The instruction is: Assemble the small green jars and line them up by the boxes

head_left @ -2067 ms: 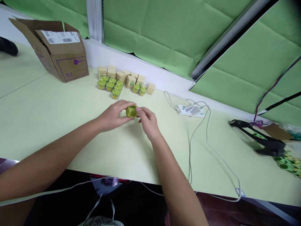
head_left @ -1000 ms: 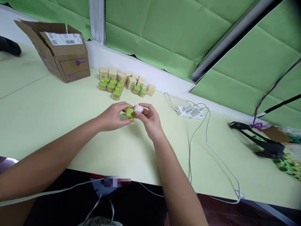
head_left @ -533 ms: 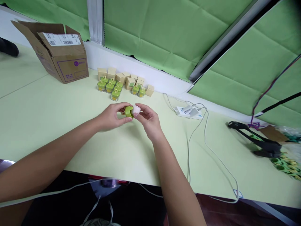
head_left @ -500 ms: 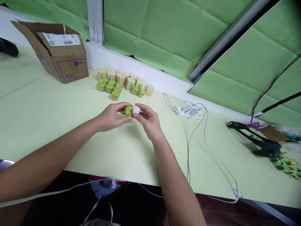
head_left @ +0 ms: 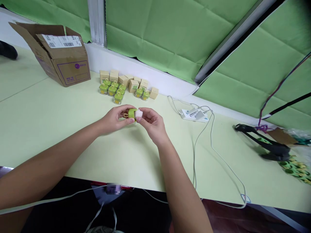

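Note:
Over the middle of the table my left hand (head_left: 116, 119) is closed on a small green cap with a yellow loop (head_left: 131, 113). Opposite it, my right hand (head_left: 152, 124) pinches a small white block (head_left: 138, 114) between thumb and fingers, pressed against the cap's open side. The fingers partly cover both pieces. Behind my hands stand several small clear jars with green caps (head_left: 118, 97) and yellow loops. Several small cardboard boxes (head_left: 114, 75) line the wall behind the jars.
A large open carton (head_left: 73, 69) stands at the back left. A white power strip (head_left: 194, 115) with cables lies right of my hands. Further right are a black stand (head_left: 264, 145) and a pile of green parts (head_left: 295, 170). The table's front edge runs below my forearms.
The white block now sits closer against the green cap, and the cap has turned slightly so its yellow loop shows more. The view has shifted a little.

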The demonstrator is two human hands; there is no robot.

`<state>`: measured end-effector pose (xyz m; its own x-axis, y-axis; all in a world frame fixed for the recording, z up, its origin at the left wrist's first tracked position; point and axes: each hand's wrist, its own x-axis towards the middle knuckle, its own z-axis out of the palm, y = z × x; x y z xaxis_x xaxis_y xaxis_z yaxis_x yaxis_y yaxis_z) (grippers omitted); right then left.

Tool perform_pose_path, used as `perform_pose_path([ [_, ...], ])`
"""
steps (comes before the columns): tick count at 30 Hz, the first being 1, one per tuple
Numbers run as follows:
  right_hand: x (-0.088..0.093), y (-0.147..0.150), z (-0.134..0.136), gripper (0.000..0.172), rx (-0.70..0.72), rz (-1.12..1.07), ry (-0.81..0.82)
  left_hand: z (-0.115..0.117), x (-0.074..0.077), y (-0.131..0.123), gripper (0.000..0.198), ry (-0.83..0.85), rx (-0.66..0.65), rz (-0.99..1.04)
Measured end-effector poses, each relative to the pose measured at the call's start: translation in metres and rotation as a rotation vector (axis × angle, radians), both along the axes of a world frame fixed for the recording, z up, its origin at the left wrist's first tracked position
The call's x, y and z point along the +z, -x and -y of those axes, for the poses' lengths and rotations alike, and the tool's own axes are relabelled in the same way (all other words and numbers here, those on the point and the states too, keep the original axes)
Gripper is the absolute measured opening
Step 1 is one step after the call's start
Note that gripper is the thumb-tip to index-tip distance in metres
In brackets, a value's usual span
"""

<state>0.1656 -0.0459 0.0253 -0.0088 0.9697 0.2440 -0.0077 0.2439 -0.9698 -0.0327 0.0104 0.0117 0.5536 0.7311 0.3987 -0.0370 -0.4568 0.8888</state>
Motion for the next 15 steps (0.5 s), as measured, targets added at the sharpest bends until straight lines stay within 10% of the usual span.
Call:
perform_pose_path([
  [15,-0.0027,0.0030,-0.0002,0.050,-0.014,-0.026,0.007,-0.0012,-0.0021,-0.0011,0.054,0.090,-0.036,0.057],
])
